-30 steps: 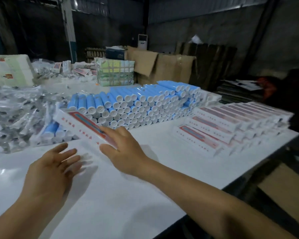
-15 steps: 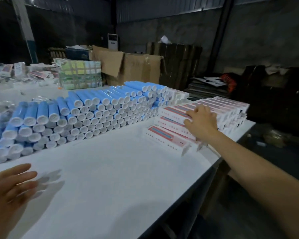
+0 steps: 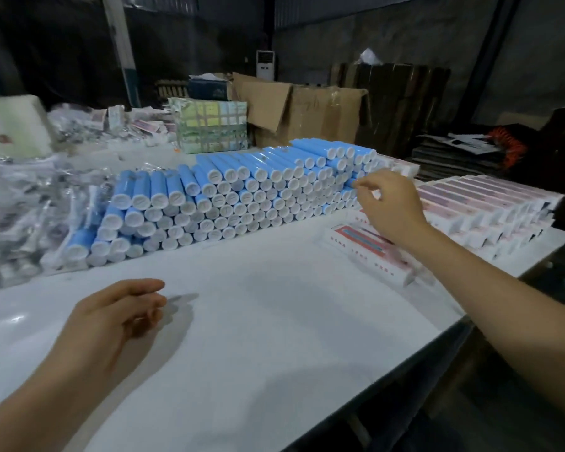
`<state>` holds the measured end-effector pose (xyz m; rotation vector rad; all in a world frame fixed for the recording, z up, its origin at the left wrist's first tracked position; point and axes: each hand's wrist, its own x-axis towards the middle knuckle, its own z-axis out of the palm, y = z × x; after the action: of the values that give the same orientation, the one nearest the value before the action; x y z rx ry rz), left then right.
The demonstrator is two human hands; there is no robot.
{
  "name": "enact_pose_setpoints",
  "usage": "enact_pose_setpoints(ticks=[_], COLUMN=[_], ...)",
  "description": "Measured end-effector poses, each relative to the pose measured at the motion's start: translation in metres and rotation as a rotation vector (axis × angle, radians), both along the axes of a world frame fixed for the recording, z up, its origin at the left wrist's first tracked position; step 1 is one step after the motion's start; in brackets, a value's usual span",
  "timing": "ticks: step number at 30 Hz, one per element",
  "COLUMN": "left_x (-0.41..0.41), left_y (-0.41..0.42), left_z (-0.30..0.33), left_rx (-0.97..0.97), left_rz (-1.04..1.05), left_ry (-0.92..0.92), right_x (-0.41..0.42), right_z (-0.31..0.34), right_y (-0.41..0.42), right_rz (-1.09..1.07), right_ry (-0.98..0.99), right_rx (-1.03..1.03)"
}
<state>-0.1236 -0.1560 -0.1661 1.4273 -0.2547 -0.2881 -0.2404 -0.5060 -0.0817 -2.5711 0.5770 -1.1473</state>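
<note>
The fingers (image 3: 363,188) of the right hand (image 3: 390,207) are bent and close together at the right end of the pile of blue plastic tubes with round white caps (image 3: 242,197). They touch one tube there, but I cannot tell if they pinch it yet. The pile lies on the white counter (image 3: 274,337), caps facing the person. I think it is best to take a tube from the edge and pull it straight out slowly, so the others do not roll. The long white cardboard box with a red stripe (image 3: 356,238) lies just under the wrist. The left hand (image 3: 111,318) hovers over the counter, loosely curled, holding nothing; it could steady the box.
</note>
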Motion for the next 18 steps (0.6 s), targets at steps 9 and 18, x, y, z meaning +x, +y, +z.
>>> enact_pose_setpoints(ticks=[9,18], left_x=[-0.018,-0.012], left_y=[-0.008,-0.007], left_z=[0.010,0.008], left_rx=[-0.098,-0.133], left_rz=[0.020,-0.056], left_ry=[0.088,0.148], right_x=[0.079,0.084], right_z=[-0.056,-0.092], right_y=[0.177,0.197], right_rz=[0.613,0.691], right_ry=[0.220,0.376], right_rx=[-0.038,-0.198])
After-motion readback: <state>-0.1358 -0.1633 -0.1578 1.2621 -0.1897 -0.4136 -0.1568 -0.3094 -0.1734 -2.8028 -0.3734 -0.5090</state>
